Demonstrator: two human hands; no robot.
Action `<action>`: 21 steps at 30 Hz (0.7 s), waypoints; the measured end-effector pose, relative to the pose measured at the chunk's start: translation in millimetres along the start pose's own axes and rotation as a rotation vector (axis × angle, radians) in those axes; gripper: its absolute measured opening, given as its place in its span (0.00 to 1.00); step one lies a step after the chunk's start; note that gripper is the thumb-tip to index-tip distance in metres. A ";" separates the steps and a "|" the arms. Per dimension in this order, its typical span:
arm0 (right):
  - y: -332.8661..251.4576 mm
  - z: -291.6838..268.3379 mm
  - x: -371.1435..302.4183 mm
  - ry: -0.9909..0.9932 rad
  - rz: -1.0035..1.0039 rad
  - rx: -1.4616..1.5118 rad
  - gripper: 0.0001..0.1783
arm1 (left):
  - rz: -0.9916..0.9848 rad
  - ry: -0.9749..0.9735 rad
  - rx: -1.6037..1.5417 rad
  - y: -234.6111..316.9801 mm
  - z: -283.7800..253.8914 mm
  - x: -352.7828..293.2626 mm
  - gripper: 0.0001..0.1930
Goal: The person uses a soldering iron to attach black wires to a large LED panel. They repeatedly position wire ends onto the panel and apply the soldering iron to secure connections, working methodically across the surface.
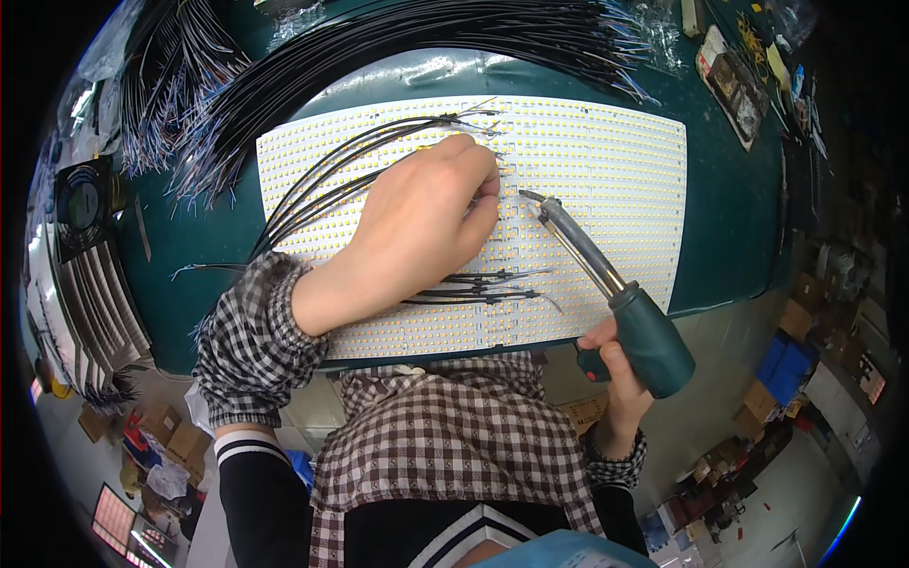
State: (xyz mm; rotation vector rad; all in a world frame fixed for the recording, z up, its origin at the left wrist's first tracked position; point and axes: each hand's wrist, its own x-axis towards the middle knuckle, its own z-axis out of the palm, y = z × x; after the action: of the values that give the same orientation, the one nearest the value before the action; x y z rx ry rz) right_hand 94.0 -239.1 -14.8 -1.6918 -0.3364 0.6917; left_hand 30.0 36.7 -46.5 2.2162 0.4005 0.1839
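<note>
Left hand point(426, 222) is pinching thin, floppy black wires point(331, 175) flat on the fragile LED panel point(606, 161) while right hand point(615, 364), at 4 o'clock, is clamping the soldering iron point(606, 284) by its insulated grip.

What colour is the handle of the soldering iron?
Dark green handle, held in the right hand; head view.

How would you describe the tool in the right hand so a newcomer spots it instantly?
Start at the white LED panel on the dark green table. At its lower right edge, the right hand grips a soldering iron, the only thick green-handled, metal-tipped tool among thin black wires.
</note>
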 end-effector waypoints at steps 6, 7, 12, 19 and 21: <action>-0.1 1.2 3.2 0.024 -0.017 0.065 0.03 | 0.117 0.093 0.203 7.4 0.4 -9.2 0.08; 0.9 1.2 4.3 0.026 -0.056 0.075 0.03 | 0.209 0.163 0.261 16.0 -4.3 -15.0 0.09; 1.6 -3.0 5.9 0.068 -0.022 0.106 0.05 | 0.167 -0.197 0.052 9.9 -11.1 -42.2 0.09; 10.9 -8.3 6.7 0.042 -0.131 0.054 0.26 | 0.093 -0.089 0.038 3.4 -9.8 -43.7 0.07; 12.8 -11.8 7.2 0.025 -0.134 0.063 0.27 | 0.041 -0.037 0.178 10.8 -16.0 -48.2 0.07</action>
State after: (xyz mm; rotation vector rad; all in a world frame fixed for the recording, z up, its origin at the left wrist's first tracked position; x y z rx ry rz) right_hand 104.9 -247.4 -27.7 -1.6012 -0.4021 0.5764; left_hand -17.1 25.5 -27.8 2.4009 0.3637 0.1329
